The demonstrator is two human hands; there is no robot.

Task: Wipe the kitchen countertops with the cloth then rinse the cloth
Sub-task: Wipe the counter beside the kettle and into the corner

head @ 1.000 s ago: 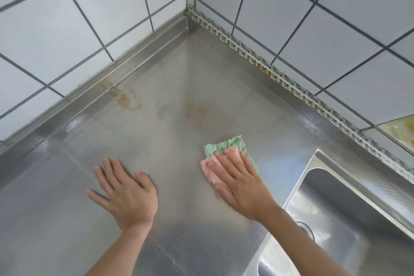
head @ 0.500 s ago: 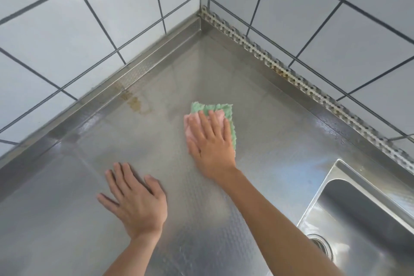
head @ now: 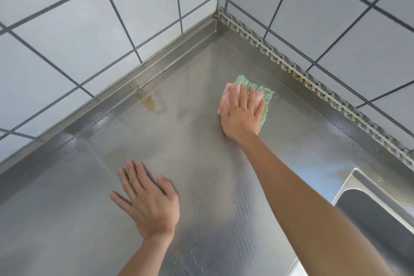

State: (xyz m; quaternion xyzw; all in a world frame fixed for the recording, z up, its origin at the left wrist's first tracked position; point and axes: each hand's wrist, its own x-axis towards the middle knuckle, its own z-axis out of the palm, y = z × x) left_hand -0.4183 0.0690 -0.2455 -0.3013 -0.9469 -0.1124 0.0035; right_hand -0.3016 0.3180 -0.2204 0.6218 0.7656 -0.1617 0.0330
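Pressing flat with the right hand [head: 240, 114] on the cloth [head: 264, 101], fingers straight and spread, palm down, nothing pinched or curled round. Lying on the steel counter [head: 201, 186] toward the far corner, right of centre, near the perforated strip [head: 313, 83] along the right-hand wall but apart from it. Folded to a rough rectangle, long axis running near-to-far under the fingers; green waffle-textured side showing at the far and right edges, pink side under the fingertips. Resting open on the counter, near and left, the left hand [head: 150, 206], fingers straight, holding nothing, likely bracing. Left of the cloth and well apart from it, a brownish stain [head: 149, 102] just beside the left upstand: probably the next target, a sweep leftward, right hand nearer. Embossed, dimpled steel, dully reflective. Glossy white tiles [head: 67, 40], dark grout. Sink [head: 380, 219] at the near right, smooth, for rinsing later.
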